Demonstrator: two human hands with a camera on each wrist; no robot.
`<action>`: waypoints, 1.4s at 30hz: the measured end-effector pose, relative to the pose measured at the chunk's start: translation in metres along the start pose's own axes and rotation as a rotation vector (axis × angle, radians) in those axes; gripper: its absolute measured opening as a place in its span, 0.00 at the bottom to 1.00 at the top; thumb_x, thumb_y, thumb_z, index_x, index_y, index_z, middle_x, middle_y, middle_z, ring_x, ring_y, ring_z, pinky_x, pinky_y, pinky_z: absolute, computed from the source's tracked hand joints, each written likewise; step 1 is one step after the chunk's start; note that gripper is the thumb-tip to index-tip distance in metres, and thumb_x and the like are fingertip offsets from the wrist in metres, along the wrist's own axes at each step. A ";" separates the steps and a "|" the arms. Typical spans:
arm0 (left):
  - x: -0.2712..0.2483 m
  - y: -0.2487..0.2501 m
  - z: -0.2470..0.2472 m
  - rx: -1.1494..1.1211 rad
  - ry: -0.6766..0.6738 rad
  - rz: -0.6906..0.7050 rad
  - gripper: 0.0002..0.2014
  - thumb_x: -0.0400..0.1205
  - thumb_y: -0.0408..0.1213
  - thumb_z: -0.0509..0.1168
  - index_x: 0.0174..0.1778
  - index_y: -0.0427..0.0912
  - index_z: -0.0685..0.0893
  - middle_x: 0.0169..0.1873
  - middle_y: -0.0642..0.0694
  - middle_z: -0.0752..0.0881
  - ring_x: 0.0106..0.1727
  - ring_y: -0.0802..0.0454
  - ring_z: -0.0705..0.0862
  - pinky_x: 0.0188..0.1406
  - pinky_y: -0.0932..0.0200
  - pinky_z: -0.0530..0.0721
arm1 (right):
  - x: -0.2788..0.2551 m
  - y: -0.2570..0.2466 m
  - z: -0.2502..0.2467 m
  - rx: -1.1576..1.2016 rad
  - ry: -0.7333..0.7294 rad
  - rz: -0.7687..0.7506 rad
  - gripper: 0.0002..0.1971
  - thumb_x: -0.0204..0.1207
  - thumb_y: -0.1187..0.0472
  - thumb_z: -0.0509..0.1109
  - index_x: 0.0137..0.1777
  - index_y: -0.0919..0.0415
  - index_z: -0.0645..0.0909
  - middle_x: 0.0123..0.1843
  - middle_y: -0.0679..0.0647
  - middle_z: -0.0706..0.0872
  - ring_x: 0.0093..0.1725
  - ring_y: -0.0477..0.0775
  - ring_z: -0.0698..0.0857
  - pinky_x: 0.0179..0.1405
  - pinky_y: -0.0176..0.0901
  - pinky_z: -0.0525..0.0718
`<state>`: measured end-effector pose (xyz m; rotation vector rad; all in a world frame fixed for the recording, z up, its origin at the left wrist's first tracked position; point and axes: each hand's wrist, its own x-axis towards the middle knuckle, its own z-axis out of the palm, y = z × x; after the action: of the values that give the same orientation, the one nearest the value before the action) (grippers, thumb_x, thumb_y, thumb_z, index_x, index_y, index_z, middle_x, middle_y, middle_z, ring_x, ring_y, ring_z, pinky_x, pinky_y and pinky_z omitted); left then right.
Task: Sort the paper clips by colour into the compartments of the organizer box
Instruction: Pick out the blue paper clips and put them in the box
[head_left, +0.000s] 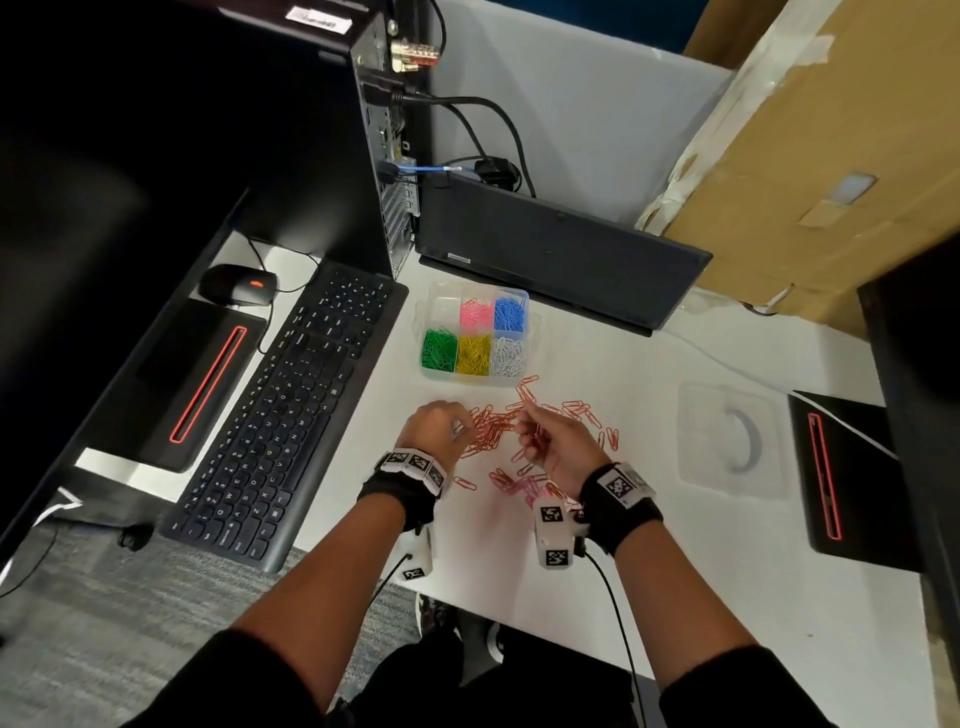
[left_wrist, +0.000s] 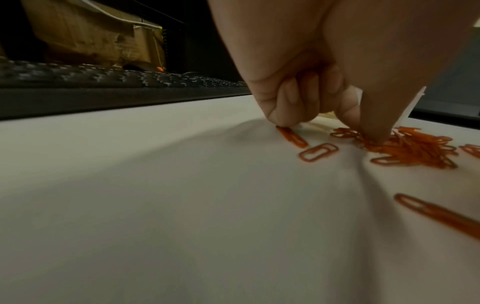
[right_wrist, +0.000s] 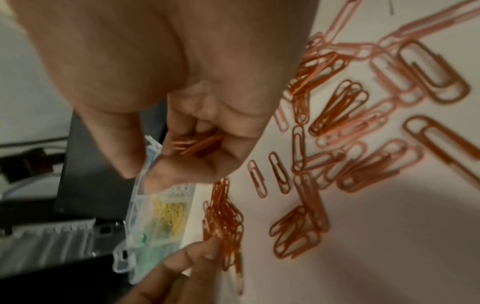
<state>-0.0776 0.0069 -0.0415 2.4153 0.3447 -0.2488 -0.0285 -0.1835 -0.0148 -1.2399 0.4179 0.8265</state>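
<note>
The clear organizer box (head_left: 430, 306) stands on the white desk. It holds pink, blue, green, yellow and white clips in separate compartments, and its far left compartment looks empty. Several orange paper clips (head_left: 574, 410) lie scattered in front of it. My left hand (head_left: 460, 426) is down on the left side of the pile (left_wrist: 415, 150), with curled fingers (left_wrist: 374, 131) pinching into the clips. My right hand (head_left: 535, 431) hovers over the middle of the pile. Its curled fingers hold a small bundle of orange clips (right_wrist: 197, 144).
A black keyboard (head_left: 291, 415) lies left of the clips, with a mouse (head_left: 236, 285) beyond it. A closed laptop (head_left: 556, 249) and a computer tower (head_left: 374, 130) stand behind the box. The clear lid (head_left: 727, 441) lies to the right, and a cardboard box (head_left: 831, 156) at far right.
</note>
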 end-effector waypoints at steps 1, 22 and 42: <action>0.001 0.000 -0.001 -0.011 -0.013 -0.002 0.04 0.78 0.44 0.72 0.43 0.49 0.87 0.44 0.50 0.87 0.43 0.52 0.82 0.43 0.63 0.76 | 0.004 0.000 0.000 -0.108 0.036 -0.016 0.11 0.79 0.56 0.74 0.50 0.65 0.87 0.34 0.53 0.84 0.30 0.46 0.79 0.29 0.36 0.80; -0.015 -0.009 0.003 -0.529 -0.019 -0.169 0.14 0.87 0.38 0.57 0.37 0.48 0.82 0.30 0.46 0.83 0.33 0.48 0.76 0.38 0.61 0.74 | 0.036 -0.001 0.045 -1.374 0.241 -0.230 0.10 0.72 0.51 0.77 0.42 0.57 0.93 0.42 0.51 0.93 0.45 0.50 0.90 0.51 0.41 0.87; -0.020 0.007 0.001 -0.980 -0.152 -0.396 0.16 0.81 0.24 0.54 0.50 0.36 0.89 0.33 0.37 0.88 0.26 0.54 0.72 0.26 0.63 0.67 | -0.012 -0.008 -0.021 0.011 -0.017 0.142 0.11 0.81 0.54 0.70 0.46 0.63 0.84 0.37 0.55 0.85 0.36 0.50 0.83 0.36 0.40 0.86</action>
<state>-0.0946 -0.0027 -0.0327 1.3471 0.6846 -0.3349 -0.0273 -0.2078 -0.0077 -1.2024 0.5004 0.9533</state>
